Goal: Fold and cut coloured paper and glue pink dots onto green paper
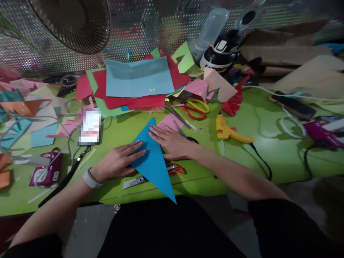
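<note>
A blue sheet of paper (154, 161), folded to a pointed triangular shape, lies on the green table at its front edge, one tip reaching past the edge. My left hand (120, 157) rests on its left side with the fingers spread. Flat across the upper right part lies my right hand (172, 141), fingers stretched out. A cutter knife (134, 182) with an orange part sticks out from beneath the paper. Just above my right hand is a pink paper piece (170, 122), and dark-handled scissors (181, 129) are partly behind that hand.
Red-and-yellow-handled scissors (195, 109) and a yellow glue gun (232, 132) lie to the right. Stacked coloured sheets (139, 79) sit behind. At left are a lit phone (90, 127), a purple device (47, 168) and cables. A fan (72, 21) stands at the back left.
</note>
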Motion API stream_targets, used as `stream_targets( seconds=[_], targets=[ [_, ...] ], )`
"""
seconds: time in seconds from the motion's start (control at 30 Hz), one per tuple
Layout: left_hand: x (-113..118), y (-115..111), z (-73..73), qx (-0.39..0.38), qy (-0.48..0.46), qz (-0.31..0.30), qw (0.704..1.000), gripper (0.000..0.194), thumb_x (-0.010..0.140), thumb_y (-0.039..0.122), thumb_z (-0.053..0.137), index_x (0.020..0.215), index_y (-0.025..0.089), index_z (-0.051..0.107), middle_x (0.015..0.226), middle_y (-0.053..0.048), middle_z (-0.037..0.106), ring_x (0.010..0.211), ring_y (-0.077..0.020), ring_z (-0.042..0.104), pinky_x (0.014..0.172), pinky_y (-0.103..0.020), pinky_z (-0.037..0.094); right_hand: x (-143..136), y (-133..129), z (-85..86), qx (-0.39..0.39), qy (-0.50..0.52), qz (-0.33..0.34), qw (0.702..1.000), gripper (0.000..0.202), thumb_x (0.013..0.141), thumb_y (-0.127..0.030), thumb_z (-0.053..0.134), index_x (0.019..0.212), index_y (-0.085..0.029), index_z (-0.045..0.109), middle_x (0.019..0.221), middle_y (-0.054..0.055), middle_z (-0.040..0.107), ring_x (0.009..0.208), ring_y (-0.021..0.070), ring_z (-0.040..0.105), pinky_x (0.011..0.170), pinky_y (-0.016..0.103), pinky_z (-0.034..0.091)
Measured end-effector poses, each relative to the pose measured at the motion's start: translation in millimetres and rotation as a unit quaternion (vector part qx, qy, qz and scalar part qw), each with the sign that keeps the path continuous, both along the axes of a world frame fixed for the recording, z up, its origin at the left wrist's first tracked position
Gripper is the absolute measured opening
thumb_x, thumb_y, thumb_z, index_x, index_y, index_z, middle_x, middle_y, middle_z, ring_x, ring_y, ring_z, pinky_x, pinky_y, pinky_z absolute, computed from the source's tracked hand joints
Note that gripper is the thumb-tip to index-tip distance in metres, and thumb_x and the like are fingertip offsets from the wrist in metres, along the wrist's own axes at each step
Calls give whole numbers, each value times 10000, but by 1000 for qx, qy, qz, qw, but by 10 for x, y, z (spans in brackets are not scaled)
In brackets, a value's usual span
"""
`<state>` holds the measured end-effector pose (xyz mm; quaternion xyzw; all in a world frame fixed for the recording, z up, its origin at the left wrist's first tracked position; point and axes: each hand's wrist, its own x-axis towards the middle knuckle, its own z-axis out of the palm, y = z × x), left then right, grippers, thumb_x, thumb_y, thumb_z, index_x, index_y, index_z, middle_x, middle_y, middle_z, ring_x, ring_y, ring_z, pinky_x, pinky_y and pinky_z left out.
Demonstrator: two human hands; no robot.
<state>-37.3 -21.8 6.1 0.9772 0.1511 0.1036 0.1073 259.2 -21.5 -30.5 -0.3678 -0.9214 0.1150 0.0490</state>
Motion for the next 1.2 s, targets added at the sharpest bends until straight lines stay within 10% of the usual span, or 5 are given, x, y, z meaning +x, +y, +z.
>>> stream_targets(
  seconds=[0.47, 0.73, 0.9, 1.07, 1.2],
  targets=[
    [163, -67, -77, 4, 43, 47, 998, 458, 987, 182, 487, 1438, 102, 498, 1489, -223, 528, 1390, -328, 516, 1080, -502, 520, 64, -126, 65, -56, 118, 67, 989, 468, 966, -235, 509, 1420, -139, 564, 1535, 183, 482, 1455, 271, 437, 1208, 581, 291],
    [181, -30, 11, -184, -138, 172, 958, 212, 1000, 343, 577, 1032, 173, 701, 1054, -94, 771, 958, -194, 750, 829, -313, 623, -41, -216, 178, -160, 305, -70, 936, 293, 1013, -396, 539, 945, -200, 747, 1049, 82, 767, 1055, 217, 692, 988, 438, 517],
    [205, 2, -42, -130, -162, 247, 947, 249, 990, 384, 592, 850, 181, 627, 718, 7, 654, 601, -108, 622, 554, -211, 488, -156, -243, 215, -138, 345, -183, 910, 491, 996, -510, 532, 613, -205, 526, 646, -8, 551, 651, 146, 554, 628, 287, 458],
    [210, 47, -110, -130, -157, 297, 933, 264, 986, 367, 596, 1182, 189, 593, 731, 38, 639, 574, -101, 605, 543, -202, 457, -175, -212, 138, -144, 368, -255, 882, 196, 967, -391, 597, 1010, -203, 627, 818, 22, 689, 752, 178, 646, 678, 298, 502],
    [201, 51, -129, -150, -149, 306, 928, 431, 984, 341, 586, 1376, 189, 490, 759, 35, 644, 607, -108, 619, 581, -212, 481, -209, -210, 68, -124, 348, -260, 892, 422, 975, -258, 550, 1392, -211, 501, 829, 11, 714, 803, 198, 671, 843, 394, 521]
  ],
)
